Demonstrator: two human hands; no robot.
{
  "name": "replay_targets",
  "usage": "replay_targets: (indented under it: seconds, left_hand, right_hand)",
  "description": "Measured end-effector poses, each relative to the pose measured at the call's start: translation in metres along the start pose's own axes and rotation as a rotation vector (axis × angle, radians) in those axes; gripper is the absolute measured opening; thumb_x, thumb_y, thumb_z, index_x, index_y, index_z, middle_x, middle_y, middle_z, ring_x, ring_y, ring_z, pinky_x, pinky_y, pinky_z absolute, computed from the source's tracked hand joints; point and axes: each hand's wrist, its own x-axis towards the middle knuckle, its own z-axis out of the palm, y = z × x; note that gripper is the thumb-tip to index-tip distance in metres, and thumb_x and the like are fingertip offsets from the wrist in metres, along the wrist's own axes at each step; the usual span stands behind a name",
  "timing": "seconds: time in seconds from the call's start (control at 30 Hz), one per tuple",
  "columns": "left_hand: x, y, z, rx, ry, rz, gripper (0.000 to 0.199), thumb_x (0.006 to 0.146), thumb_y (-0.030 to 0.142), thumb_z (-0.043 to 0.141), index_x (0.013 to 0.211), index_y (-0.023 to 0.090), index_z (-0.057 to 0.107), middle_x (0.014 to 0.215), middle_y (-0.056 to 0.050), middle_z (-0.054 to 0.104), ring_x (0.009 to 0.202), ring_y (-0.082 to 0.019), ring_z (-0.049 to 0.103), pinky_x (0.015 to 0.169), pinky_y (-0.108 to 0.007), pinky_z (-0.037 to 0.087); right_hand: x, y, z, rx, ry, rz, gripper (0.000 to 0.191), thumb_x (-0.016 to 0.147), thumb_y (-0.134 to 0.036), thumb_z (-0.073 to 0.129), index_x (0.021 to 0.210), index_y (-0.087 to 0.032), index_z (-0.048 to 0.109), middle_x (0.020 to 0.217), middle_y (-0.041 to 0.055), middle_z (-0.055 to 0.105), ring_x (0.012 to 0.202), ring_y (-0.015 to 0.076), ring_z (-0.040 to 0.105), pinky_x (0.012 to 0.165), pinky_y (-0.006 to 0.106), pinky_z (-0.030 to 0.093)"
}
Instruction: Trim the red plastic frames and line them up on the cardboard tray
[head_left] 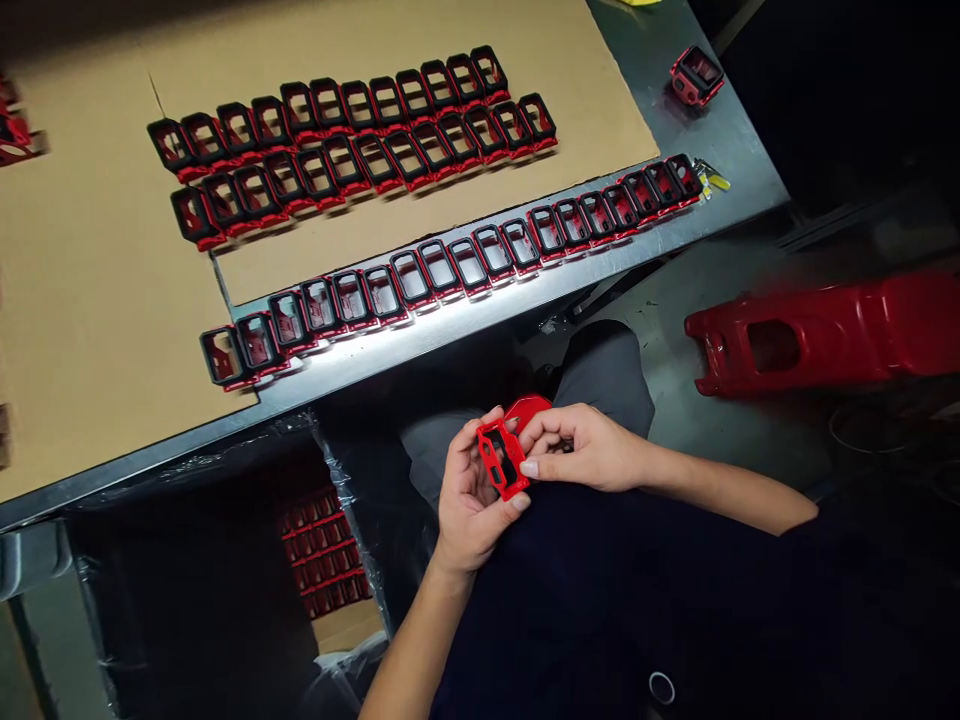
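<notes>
Above my lap, my left hand [472,495] is closed around a small red plastic frame [495,462] with a black inside, its thumb along the lower edge and its fingers along the top. From the other side, my right hand [574,447] pinches the right edge of the same frame between thumb and bent fingers. Behind the hands a round red surface [527,408] shows in part. On the table, a long row of similar red frames with black rims [437,268] runs along the metal edge.
Two more rows of frames [375,160] stand on the cardboard sheet [90,300]. One frame [696,77] sits apart at the table's far right corner. Small yellow-handled cutters [714,177] lie by the row's end. Below are a box of red parts [326,550] and a red stool [825,335].
</notes>
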Motion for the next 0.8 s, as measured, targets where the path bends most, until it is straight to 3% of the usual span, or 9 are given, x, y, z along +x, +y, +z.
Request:
replay_targets:
  seconds: [0.3, 0.4, 0.53, 0.67, 0.8]
  left_hand:
    - [0.0, -0.001, -0.001, -0.089, 0.024, -0.095, 0.068, 0.072, 0.03, 0.086, 0.133, 0.033, 0.057, 0.147, -0.009, 0.055, 0.13, -0.028, 0.058, 0.108, -0.041, 0.047]
    - [0.0, 0.002, 0.001, -0.243, -0.015, -0.148, 0.065, 0.074, 0.043, 0.081, 0.133, 0.027, 0.059, 0.129, -0.011, 0.067, 0.115, -0.03, 0.066, 0.101, -0.043, 0.051]
    - [0.001, 0.011, 0.006, -0.471, -0.106, -0.348, 0.051, 0.09, 0.057, 0.056, 0.116, 0.016, 0.07, 0.099, -0.014, 0.076, 0.086, -0.03, 0.073, 0.082, -0.046, 0.056]
    - [0.001, 0.018, 0.01, -0.525, -0.104, -0.49, 0.053, 0.094, 0.058, 0.05, 0.103, 0.012, 0.074, 0.083, -0.013, 0.076, 0.075, -0.028, 0.072, 0.08, -0.045, 0.055]
    - [0.001, 0.016, 0.008, -0.535, -0.129, -0.559, 0.057, 0.094, 0.061, 0.049, 0.09, 0.01, 0.074, 0.074, -0.012, 0.074, 0.068, -0.026, 0.071, 0.077, -0.042, 0.056]
  right_hand:
    - [0.0, 0.001, 0.001, 0.051, -0.004, -0.025, 0.028, 0.078, -0.034, 0.08, 0.086, -0.011, 0.067, 0.072, -0.001, 0.063, 0.062, 0.0063, 0.054, 0.06, 0.018, 0.042]
    - [0.0, 0.001, -0.005, 0.05, 0.047, -0.048, 0.032, 0.079, -0.04, 0.08, 0.082, -0.012, 0.067, 0.07, 0.0003, 0.063, 0.062, 0.0074, 0.054, 0.059, 0.019, 0.043]
    - [0.0, 0.0, -0.014, -0.008, 0.182, -0.079, 0.031, 0.079, -0.041, 0.078, 0.087, -0.013, 0.069, 0.072, 0.0007, 0.063, 0.064, 0.0081, 0.054, 0.059, 0.019, 0.043]
    - [-0.001, -0.001, -0.013, -0.099, 0.097, -0.048, 0.031, 0.08, -0.035, 0.074, 0.102, -0.013, 0.071, 0.081, 0.0024, 0.065, 0.065, 0.0074, 0.055, 0.056, 0.017, 0.042]
    - [-0.002, 0.0, -0.009, -0.129, 0.037, -0.035, 0.026, 0.081, -0.031, 0.072, 0.097, -0.011, 0.072, 0.075, 0.0015, 0.062, 0.063, 0.0071, 0.053, 0.053, 0.016, 0.039]
